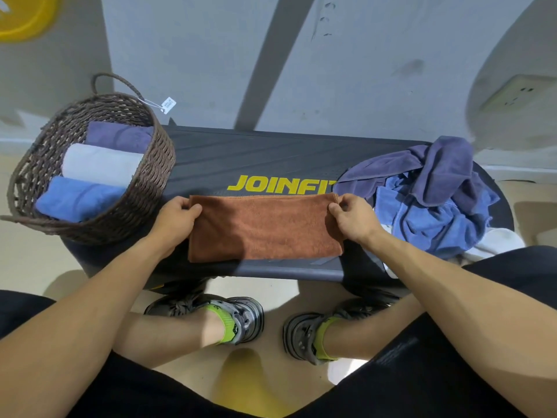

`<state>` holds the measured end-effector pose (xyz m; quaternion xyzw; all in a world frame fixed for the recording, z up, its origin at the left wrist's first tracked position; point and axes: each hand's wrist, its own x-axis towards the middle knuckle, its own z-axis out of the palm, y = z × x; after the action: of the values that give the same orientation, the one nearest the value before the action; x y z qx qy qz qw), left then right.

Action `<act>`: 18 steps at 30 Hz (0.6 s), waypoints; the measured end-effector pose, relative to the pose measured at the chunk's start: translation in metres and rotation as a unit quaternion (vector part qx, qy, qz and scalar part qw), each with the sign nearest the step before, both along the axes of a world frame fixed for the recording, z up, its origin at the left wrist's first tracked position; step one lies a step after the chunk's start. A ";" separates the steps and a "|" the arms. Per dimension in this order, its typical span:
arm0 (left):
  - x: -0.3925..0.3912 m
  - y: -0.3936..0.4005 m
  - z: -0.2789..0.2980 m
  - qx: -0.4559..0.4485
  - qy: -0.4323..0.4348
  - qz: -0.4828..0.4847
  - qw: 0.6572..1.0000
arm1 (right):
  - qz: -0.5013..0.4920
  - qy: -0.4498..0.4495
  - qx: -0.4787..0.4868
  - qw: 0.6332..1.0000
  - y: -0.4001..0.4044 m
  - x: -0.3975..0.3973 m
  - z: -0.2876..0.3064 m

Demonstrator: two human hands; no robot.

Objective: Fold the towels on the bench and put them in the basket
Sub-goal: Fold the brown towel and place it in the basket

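Note:
A brown towel (265, 227) lies folded into a flat rectangle on the near half of the black bench (241, 158). My left hand (177, 218) grips its left edge near the far corner. My right hand (352, 217) pinches the far right corner. At the bench's left end stands a dark woven basket (150, 188). It holds three folded towels: a dark blue one (120, 137), a grey one (99, 164) and a light blue one (78, 200). On the right end sits a loose pile with a dark blue towel (440, 167), a light blue towel (428, 224) and a white towel (494, 242).
The bench stands against a grey wall (211, 55) with a socket plate (518, 95) at the right. My knees and shoes (241, 318) are on the pale floor below the bench's front edge. A paper tag (168, 104) hangs from the basket handle.

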<state>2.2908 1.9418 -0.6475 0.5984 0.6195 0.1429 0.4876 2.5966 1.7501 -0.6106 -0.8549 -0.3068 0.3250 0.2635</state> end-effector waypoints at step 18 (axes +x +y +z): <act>-0.001 -0.005 0.029 -0.088 0.025 0.001 0.996 | 0.033 -0.103 -0.059 0.992 0.009 0.001 0.001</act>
<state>2.2897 1.9368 -0.6187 0.5560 0.6422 0.0731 0.5226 2.5977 1.7591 -0.6099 -0.8871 -0.3408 0.2612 0.1690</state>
